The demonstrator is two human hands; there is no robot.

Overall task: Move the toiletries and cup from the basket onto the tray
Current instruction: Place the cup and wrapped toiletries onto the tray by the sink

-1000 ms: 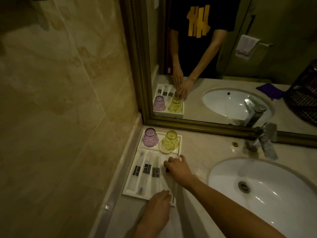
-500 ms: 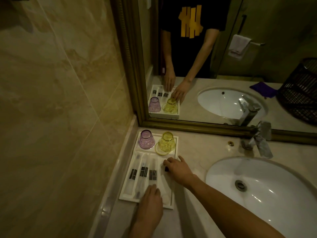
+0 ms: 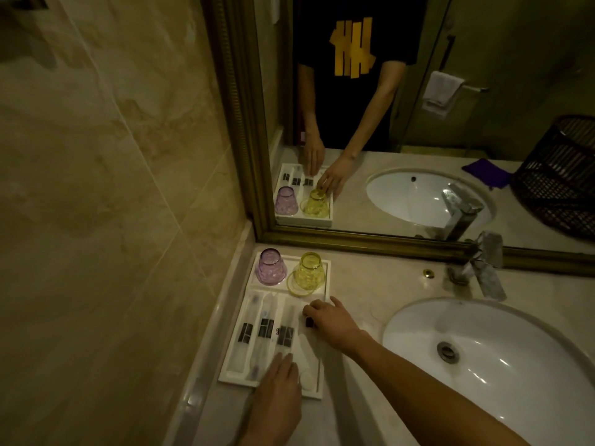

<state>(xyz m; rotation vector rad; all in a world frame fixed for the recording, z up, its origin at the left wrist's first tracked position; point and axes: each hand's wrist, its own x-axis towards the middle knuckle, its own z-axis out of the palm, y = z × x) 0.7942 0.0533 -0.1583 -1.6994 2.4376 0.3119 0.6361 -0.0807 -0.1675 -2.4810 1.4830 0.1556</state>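
Observation:
A white tray [image 3: 226,379] lies on the counter against the left wall. At its far end a purple cup [image 3: 271,267] and a yellow cup [image 3: 309,271] stand upside down. Several wrapped toiletry packets [image 3: 265,329] with black labels lie side by side in its slots. My right hand [image 3: 331,320] has its fingertips curled onto the rightmost packet [image 3: 309,352] by its label. My left hand [image 3: 280,384] lies flat on the near ends of the packets, holding nothing. The black mesh basket [image 3: 560,175] shows only as a reflection in the mirror.
A white sink [image 3: 483,349] with a chrome faucet [image 3: 483,268] fills the right of the counter. The gold-framed mirror [image 3: 386,243] rises right behind the tray. A purple cloth [image 3: 486,172] appears in the reflection. Marble wall closes the left side.
My left hand has slid forward from the counter edge onto the near end of the tray. My right hand has stayed on the rightmost packet.

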